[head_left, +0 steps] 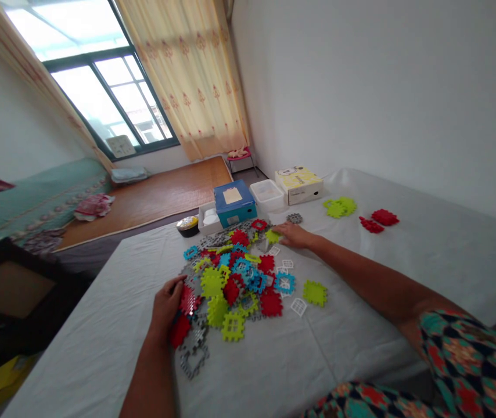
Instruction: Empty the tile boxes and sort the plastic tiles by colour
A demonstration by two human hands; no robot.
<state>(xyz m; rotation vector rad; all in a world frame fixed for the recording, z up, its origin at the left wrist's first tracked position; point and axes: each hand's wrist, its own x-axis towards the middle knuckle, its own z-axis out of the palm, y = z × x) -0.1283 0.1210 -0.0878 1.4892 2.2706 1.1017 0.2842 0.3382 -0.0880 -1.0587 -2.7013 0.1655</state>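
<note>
A mixed heap of plastic interlocking building tiles with toothed edges, in red, lime green, blue and grey, covers the middle of the table. At its left side my left hand (168,299) has its fingers curled at the edge of a red tile (189,300). My right hand (292,235) reaches to the far right side of the heap, its fingers closed at a lime-green tile (272,236). A grey tile (294,218) lies just beyond that hand. Nearer me are a blue frame tile (284,283), a loose lime-green tile (315,292) and a white window piece (299,306).
Along the far edge stand a blue box (236,203), a clear plastic tub (268,195), a yellow-and-white box (299,184) and a dark round container (187,226). Separate lime-green pieces (339,206) and red pieces (384,217) lie to the right, near the wall.
</note>
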